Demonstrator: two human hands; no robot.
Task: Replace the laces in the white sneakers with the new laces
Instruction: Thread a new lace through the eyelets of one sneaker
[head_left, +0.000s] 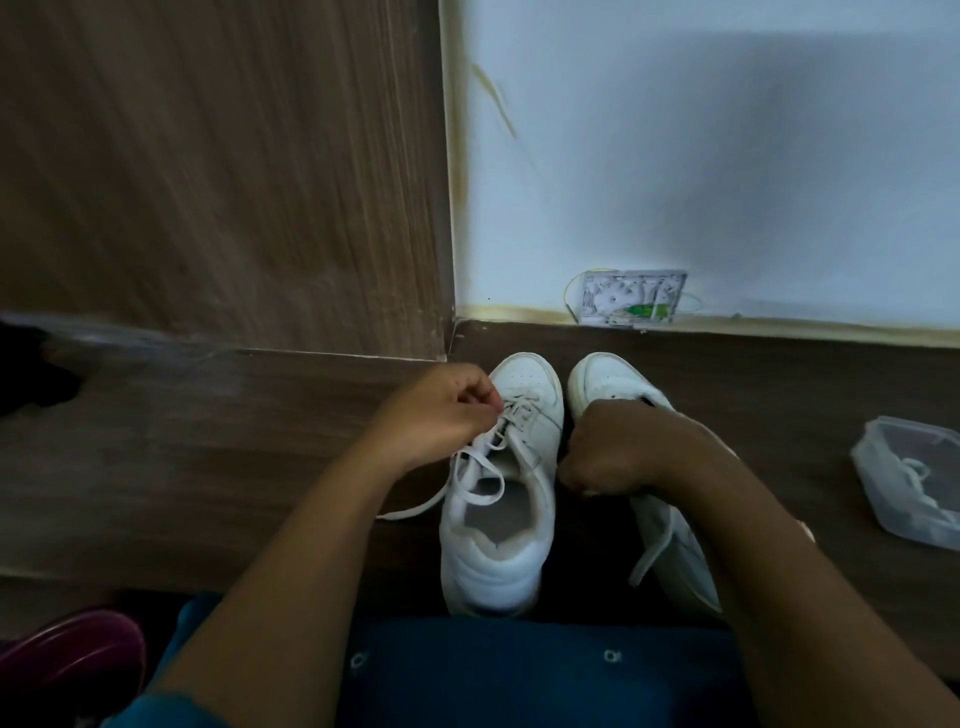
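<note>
A seated person bends over a pair of white sneakers on a dark wood-grain floor (208, 467), close to the corner where a brown wooden panel (208, 156) meets a pale wall (675, 156). Both shoes lie with their long axes running away from the person, toes pointing at the wall and heels nearest the blue-clad lap (519, 675). The left sneaker (498, 566) sits upright and square to the wall, its opening facing up. The right sneaker (608, 379), just beside it, is angled so its heel swings out to the right. The left hand (441, 410) reaches in from the left, fingertips pinching the worn lace (480, 467) near the upper eyelets of the left sneaker; loose loops of that lace spill over the shoe's opening and one end trails onto the floor. The right hand (618, 447) is curled into a fist over the middle of the right sneaker, hiding its tongue; a loose lace end (652, 551) hangs down the shoe below that hand, though whether the fingers hold it cannot be told. Well to the right, a clear plastic container (878, 431) rests on the floor with white laces (917, 473) coiled inside. A small wired box (631, 297) sits at the base of the wall, and a maroon object (72, 654) shows at lower left.
</note>
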